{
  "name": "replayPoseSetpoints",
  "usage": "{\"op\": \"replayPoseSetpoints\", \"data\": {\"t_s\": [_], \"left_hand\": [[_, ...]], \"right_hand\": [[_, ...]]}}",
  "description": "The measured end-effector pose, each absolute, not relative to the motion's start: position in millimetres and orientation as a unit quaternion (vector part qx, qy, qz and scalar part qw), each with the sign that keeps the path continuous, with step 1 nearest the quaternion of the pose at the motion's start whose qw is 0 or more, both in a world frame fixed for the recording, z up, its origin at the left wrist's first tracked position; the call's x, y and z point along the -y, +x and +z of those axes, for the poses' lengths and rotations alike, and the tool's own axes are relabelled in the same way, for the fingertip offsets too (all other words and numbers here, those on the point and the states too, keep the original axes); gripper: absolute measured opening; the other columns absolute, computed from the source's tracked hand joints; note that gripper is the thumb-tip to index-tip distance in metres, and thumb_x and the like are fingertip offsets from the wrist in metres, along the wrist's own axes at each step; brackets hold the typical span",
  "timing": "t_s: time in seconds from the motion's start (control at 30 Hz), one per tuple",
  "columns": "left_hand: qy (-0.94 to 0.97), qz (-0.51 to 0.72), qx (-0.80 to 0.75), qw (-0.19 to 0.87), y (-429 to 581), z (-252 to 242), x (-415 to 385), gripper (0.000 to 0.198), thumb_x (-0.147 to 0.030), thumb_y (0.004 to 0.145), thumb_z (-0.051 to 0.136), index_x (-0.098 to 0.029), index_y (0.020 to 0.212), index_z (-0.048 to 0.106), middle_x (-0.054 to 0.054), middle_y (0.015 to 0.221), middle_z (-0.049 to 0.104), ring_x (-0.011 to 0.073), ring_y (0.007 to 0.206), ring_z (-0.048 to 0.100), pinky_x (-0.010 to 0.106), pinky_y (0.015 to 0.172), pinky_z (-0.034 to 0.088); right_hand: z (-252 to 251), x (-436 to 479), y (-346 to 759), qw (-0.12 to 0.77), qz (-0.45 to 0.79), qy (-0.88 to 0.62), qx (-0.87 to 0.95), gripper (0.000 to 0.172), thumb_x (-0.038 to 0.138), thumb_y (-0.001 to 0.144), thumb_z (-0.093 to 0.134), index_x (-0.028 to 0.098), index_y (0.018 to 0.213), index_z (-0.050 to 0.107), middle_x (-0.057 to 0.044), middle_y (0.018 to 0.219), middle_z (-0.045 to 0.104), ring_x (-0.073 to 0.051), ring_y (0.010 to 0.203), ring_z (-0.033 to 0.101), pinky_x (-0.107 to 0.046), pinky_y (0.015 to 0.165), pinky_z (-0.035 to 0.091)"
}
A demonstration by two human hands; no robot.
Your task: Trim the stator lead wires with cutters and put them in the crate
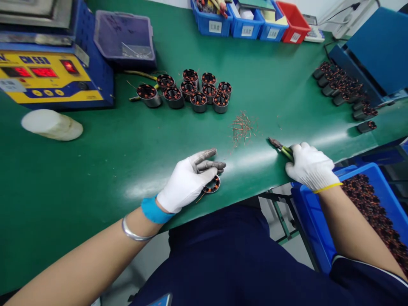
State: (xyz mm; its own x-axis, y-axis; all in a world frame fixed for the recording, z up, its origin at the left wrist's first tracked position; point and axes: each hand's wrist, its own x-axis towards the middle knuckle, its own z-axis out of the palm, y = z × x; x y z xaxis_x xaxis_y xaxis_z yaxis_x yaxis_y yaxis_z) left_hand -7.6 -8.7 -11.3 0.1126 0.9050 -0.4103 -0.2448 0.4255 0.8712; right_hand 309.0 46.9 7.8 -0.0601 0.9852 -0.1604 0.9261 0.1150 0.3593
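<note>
My left hand, in a white glove with grey fingertips, is near the table's front edge. Its thumb and lower fingers close around a copper-wound motor stator, while the upper fingers stretch out past it. A loose copper wire end points down from the stator toward the edge. Over to the right, my gloved right hand is wrapped round the green handles of wire cutters, whose jaws point left, low over the table. Cut copper wire bits lie in a loose pile between and beyond my hands.
Several wound stators stand grouped at the back. More stators line the blue machine at right. A yellow-blue control unit, white cylinder and purple bin are left. A blue crate of copper-wound parts sits below right.
</note>
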Motion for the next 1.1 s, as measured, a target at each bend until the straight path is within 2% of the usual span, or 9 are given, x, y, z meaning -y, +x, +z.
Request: {"op": "replayPoseSetpoints", "data": {"t_s": [0.13,0.23,0.33,0.43,0.5,0.67,0.83,0.97,1.1], "left_hand": [[0.320,0.435,-0.505,0.673,-7,-11,9,0.070,-0.028,0.068,0.079,-0.007,0.128,0.051,0.014,0.097,0.074,0.0288,0.096,0.071,0.043,0.085,0.055],[0.317,0.443,-0.495,0.678,-8,-12,8,0.069,-0.027,0.068,0.079,-0.007,0.128,0.051,0.012,0.095,0.075,0.0263,0.092,0.071,0.040,0.085,0.055],[0.308,0.452,-0.490,0.679,-8,-13,8,0.070,-0.026,0.067,0.080,-0.006,0.128,0.051,0.012,0.093,0.075,0.0248,0.090,0.072,0.039,0.085,0.056],[0.302,0.460,-0.482,0.682,-7,-15,7,0.070,-0.025,0.067,0.080,-0.005,0.127,0.051,0.011,0.092,0.075,0.0241,0.088,0.072,0.039,0.084,0.056],[0.303,0.462,-0.476,0.684,-7,-17,8,0.069,-0.025,0.067,0.080,-0.006,0.127,0.051,0.012,0.092,0.075,0.0237,0.086,0.072,0.038,0.083,0.056],[0.317,0.459,-0.485,0.673,-7,-17,8,0.069,-0.026,0.068,0.079,-0.006,0.128,0.051,0.012,0.094,0.075,0.0231,0.086,0.072,0.038,0.083,0.056],[0.345,0.448,-0.496,0.659,-7,-16,7,0.068,-0.028,0.070,0.077,-0.006,0.128,0.051,0.014,0.098,0.074,0.0250,0.093,0.071,0.039,0.088,0.054],[0.363,0.445,-0.500,0.648,-7,-17,7,0.067,-0.028,0.070,0.076,-0.005,0.128,0.052,0.014,0.100,0.074,0.0265,0.101,0.069,0.038,0.090,0.053],[0.371,0.446,-0.504,0.640,-8,-19,8,0.066,-0.028,0.072,0.075,-0.006,0.129,0.052,0.014,0.099,0.074,0.0247,0.096,0.070,0.036,0.086,0.055]], "right_hand": [[-13,-58,315,0.055,0.092,0.571,-0.814,0.062,0.022,0.078,0.046,0.005,0.137,0.042,-0.019,0.123,0.055,-0.031,0.111,0.051,-0.042,0.090,0.043],[-15,-67,317,0.072,0.104,0.559,-0.819,0.068,0.023,0.078,0.048,0.008,0.144,0.036,-0.017,0.111,0.059,-0.031,0.103,0.053,-0.042,0.087,0.043],[-12,-75,315,0.100,0.102,0.546,-0.826,0.057,0.027,0.084,0.047,0.018,0.139,0.045,-0.015,0.112,0.059,-0.030,0.097,0.055,-0.040,0.080,0.043],[-8,-77,313,0.080,0.090,0.506,-0.854,0.053,0.023,0.085,0.044,0.014,0.137,0.047,-0.016,0.124,0.055,-0.030,0.107,0.052,-0.040,0.089,0.040],[-2,-74,306,0.080,0.091,0.490,-0.863,0.054,0.021,0.086,0.043,0.011,0.140,0.044,-0.016,0.117,0.058,-0.029,0.106,0.052,-0.041,0.093,0.038],[22,-56,257,0.122,0.037,0.449,-0.884,0.048,0.025,0.091,0.039,0.024,0.138,0.046,-0.010,0.106,0.059,-0.023,0.086,0.054,-0.032,0.072,0.036],[33,-48,214,0.173,0.027,0.404,-0.898,0.034,0.023,0.090,0.040,0.021,0.119,0.058,-0.010,0.104,0.060,-0.025,0.094,0.053,-0.034,0.072,0.033],[39,-39,205,0.207,0.053,0.456,-0.864,0.037,0.021,0.093,0.032,0.023,0.124,0.052,-0.010,0.105,0.059,-0.022,0.078,0.057,-0.031,0.060,0.031],[46,-26,196,0.223,0.072,0.497,-0.835,0.043,0.021,0.095,0.023,0.026,0.133,0.042,-0.010,0.105,0.055,-0.019,0.065,0.059,-0.028,0.054,0.033]]}}
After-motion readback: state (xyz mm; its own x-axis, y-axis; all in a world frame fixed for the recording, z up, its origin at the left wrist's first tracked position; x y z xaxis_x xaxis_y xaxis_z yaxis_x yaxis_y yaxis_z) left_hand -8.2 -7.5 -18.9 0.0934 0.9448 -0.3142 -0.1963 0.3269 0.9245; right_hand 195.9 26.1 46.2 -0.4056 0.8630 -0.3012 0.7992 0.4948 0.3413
